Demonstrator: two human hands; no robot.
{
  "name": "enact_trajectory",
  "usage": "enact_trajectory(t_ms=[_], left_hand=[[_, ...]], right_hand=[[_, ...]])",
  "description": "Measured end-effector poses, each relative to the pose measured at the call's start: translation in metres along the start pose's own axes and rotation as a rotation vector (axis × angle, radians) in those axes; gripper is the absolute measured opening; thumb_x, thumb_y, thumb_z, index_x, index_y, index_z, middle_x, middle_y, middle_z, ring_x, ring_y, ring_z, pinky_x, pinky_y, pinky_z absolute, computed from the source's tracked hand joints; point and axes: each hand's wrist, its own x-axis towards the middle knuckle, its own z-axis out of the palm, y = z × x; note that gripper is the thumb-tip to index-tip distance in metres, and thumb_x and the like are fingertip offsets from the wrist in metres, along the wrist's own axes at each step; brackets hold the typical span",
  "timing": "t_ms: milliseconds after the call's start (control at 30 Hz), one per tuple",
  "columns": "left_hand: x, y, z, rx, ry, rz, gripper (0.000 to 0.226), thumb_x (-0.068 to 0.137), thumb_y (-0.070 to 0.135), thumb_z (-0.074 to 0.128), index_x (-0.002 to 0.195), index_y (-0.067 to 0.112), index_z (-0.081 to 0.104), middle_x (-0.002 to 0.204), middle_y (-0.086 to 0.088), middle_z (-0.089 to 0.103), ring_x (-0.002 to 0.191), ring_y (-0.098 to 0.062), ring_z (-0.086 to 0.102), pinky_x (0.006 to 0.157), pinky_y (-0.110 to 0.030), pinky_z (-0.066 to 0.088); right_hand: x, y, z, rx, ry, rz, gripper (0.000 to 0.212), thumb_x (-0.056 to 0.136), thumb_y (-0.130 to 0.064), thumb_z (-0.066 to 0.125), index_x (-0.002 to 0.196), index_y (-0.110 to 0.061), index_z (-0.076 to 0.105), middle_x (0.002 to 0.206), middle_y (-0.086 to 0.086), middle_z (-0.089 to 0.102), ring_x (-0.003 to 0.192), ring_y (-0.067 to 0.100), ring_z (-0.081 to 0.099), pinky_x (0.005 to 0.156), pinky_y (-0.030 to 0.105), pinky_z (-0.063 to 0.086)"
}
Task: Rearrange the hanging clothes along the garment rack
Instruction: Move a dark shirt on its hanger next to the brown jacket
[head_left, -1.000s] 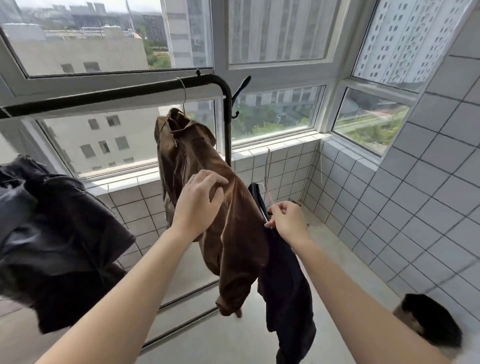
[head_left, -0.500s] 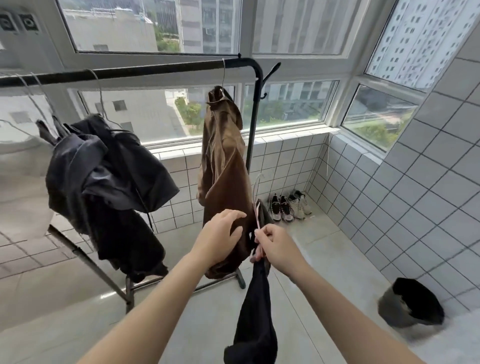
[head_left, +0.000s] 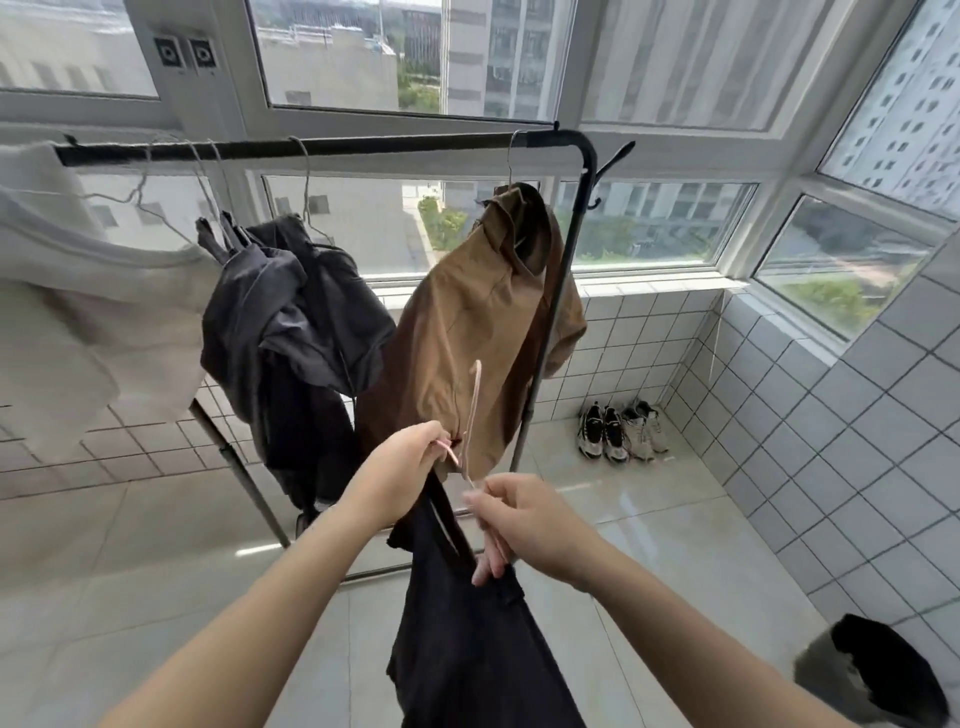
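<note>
Below the black metal garment rack (head_left: 332, 147), well clear of its bar, a black cloth garment (head_left: 467, 623) hangs from a thin pink wire hanger (head_left: 471, 415) held in both hands. The left hand (head_left: 402, 467) pinches one hanger arm while the right hand (head_left: 524, 519) closes on the other arm and the fabric — probably to seat the cloth before rehanging. Up on the bar hang a brown jacket (head_left: 483, 332) at the right end, a bundle of dark grey clothes (head_left: 291, 322) and a white garment (head_left: 67, 291). Bare bar shows between jacket and bundle — the likeliest slot, though the jacket hangs close in front. Sneakers (head_left: 621, 428) and a dark bin (head_left: 878, 670) sit aside on the floor.
</note>
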Motion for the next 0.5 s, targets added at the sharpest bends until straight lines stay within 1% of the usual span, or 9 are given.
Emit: enact_trajectory(t_ms=[33,67,100,167,233,300,367,500], left_hand=[[-0.005,-0.006,-0.006,0.026,0.004,-0.006,0.020,0.097,0.023,0.041,0.079,0.023,0.049,0.089,0.005,0.064,0.087,-0.013,0.059,0.081,-0.040,0.049],[-0.009,-0.012,-0.012,0.053,0.004,-0.017,0.021,0.097,0.025,0.040,0.080,0.021,0.051,0.085,0.005,0.062,0.083,-0.012,0.058,0.079,-0.040,0.049],[-0.012,-0.016,-0.017,0.073,-0.001,-0.027,0.022,0.098,0.026,0.040,0.081,0.020,0.053,0.083,0.006,0.061,0.081,-0.012,0.057,0.078,-0.039,0.049],[-0.015,-0.022,-0.026,0.076,0.002,-0.053,0.022,0.098,0.028,0.041,0.083,0.020,0.055,0.083,0.005,0.061,0.081,-0.012,0.057,0.079,-0.038,0.048],[-0.013,-0.024,-0.034,0.053,0.024,-0.072,0.022,0.097,0.030,0.044,0.085,0.019,0.059,0.083,0.003,0.062,0.081,-0.014,0.057,0.079,-0.037,0.048],[-0.007,-0.026,-0.041,0.023,0.056,-0.085,0.021,0.097,0.031,0.047,0.087,0.020,0.061,0.084,0.002,0.062,0.083,-0.015,0.058,0.079,-0.036,0.048],[0.000,-0.026,-0.050,0.013,0.091,-0.082,0.020,0.096,0.031,0.048,0.089,0.019,0.062,0.084,0.001,0.062,0.083,-0.016,0.057,0.079,-0.036,0.048],[0.019,-0.023,-0.051,-0.012,0.111,-0.098,0.019,0.097,0.029,0.047,0.096,0.017,0.062,0.091,0.001,0.061,0.088,-0.014,0.057,0.085,-0.033,0.046]], right_hand=[[0.002,0.000,0.002,-0.012,0.007,-0.019,0.035,0.097,-0.024,0.045,0.064,-0.014,0.044,0.037,0.000,0.051,0.047,0.026,0.065,0.069,0.050,0.055],[0.005,0.000,0.004,-0.032,0.023,-0.035,0.035,0.097,-0.025,0.045,0.063,-0.015,0.043,0.036,0.000,0.050,0.049,0.029,0.067,0.067,0.046,0.054],[0.007,0.000,0.006,-0.049,0.043,-0.048,0.036,0.097,-0.027,0.045,0.063,-0.015,0.042,0.035,0.001,0.049,0.051,0.031,0.068,0.064,0.041,0.051],[0.014,-0.001,0.012,-0.045,0.084,-0.064,0.035,0.096,-0.027,0.046,0.064,-0.014,0.043,0.035,0.003,0.045,0.048,0.029,0.068,0.057,0.035,0.046],[0.024,-0.004,0.016,0.048,0.123,-0.054,0.033,0.095,-0.025,0.048,0.065,-0.012,0.046,0.034,0.002,0.045,0.041,0.025,0.064,0.048,0.028,0.044],[0.032,-0.010,0.017,0.162,0.155,-0.048,0.032,0.096,-0.020,0.049,0.065,-0.009,0.049,0.032,-0.002,0.047,0.033,0.018,0.057,0.044,0.027,0.043],[0.042,-0.018,0.017,0.223,0.197,-0.080,0.032,0.097,-0.016,0.047,0.067,-0.006,0.052,0.029,-0.004,0.045,0.028,0.013,0.051,0.043,0.027,0.042],[0.052,-0.026,0.020,0.240,0.289,-0.113,0.027,0.097,-0.015,0.047,0.076,-0.011,0.064,0.028,-0.004,0.041,0.029,0.014,0.048,0.042,0.022,0.041]])
